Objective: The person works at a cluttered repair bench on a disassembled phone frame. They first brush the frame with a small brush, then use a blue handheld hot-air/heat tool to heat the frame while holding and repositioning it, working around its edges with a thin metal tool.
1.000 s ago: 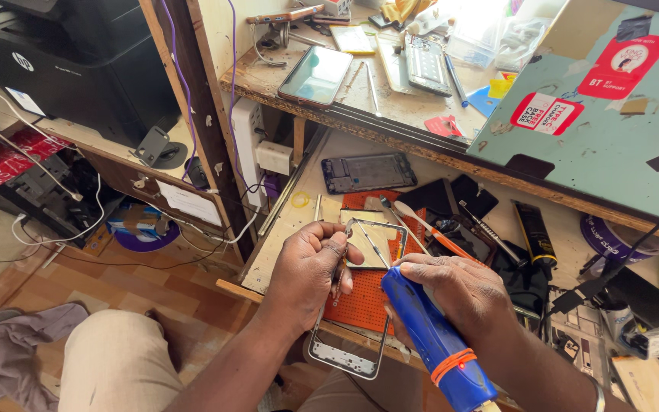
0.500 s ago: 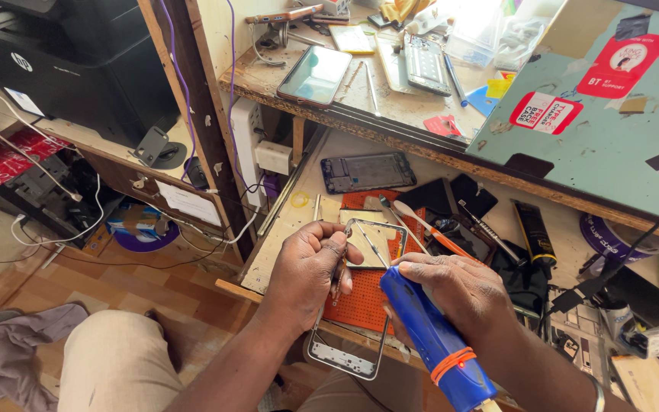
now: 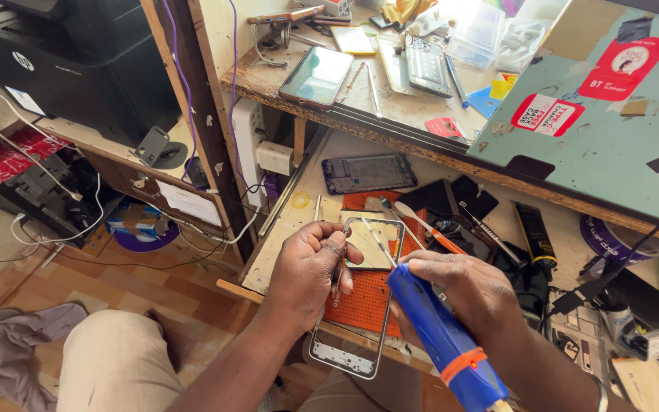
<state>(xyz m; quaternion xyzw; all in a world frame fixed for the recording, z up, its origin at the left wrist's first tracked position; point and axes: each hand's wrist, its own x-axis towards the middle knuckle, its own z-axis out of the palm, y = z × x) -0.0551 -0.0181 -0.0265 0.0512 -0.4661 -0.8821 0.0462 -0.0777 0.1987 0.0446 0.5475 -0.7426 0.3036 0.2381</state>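
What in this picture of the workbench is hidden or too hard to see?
Head view:
- Tip of the blue tool: too thin to tell whether it touches the phone frame.
- Frame's left edge: hidden by the left hand.
- Tool's rear end: cut off by the bottom edge.
- Right hand grip: partly hidden by the tool.

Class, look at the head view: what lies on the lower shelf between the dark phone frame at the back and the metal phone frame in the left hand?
In the head view, an orange work mat lies between the dark phone frame and the metal phone frame.
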